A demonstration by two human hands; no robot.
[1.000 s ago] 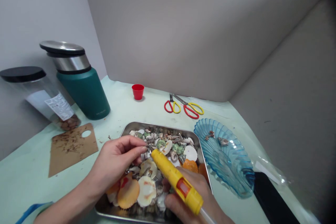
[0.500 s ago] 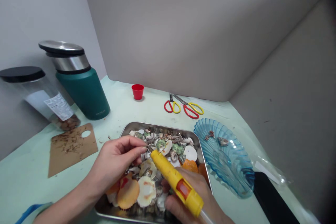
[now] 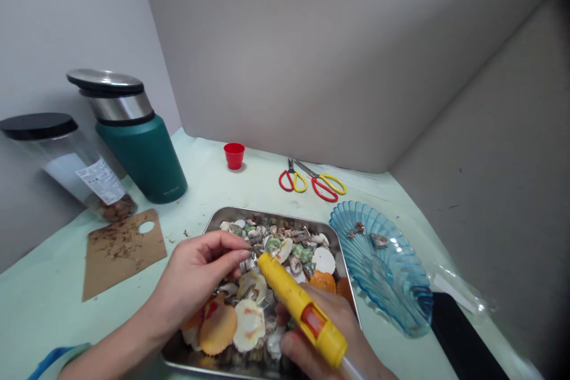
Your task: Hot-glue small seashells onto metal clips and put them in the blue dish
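My right hand [image 3: 332, 323] grips a yellow glue gun [image 3: 296, 303], with a pale glue stick out of its rear end. The gun's front end points up and left, just right of my left hand [image 3: 207, 261]. My left thumb and forefinger are pinched together; whatever small piece may be between them is too hidden to name. Both hands are over a metal tray [image 3: 276, 214] full of seashells. Among these are an orange scallop shell [image 3: 218, 329], a white scallop shell [image 3: 248, 325] and small spiral shells.
On the right, a blue shell-shaped dish [image 3: 378, 285] holds a few small pieces. Scissors [image 3: 327, 184] and a red cup [image 3: 234, 156] stand behind the tray. At left are a green bottle [image 3: 142, 154], a lidded jar [image 3: 80, 172] and a stained brown board [image 3: 120, 255].
The glue gun's front end has shifted slightly right, away from my left fingertips. My left hand keeps its pinch in nearly the same place.
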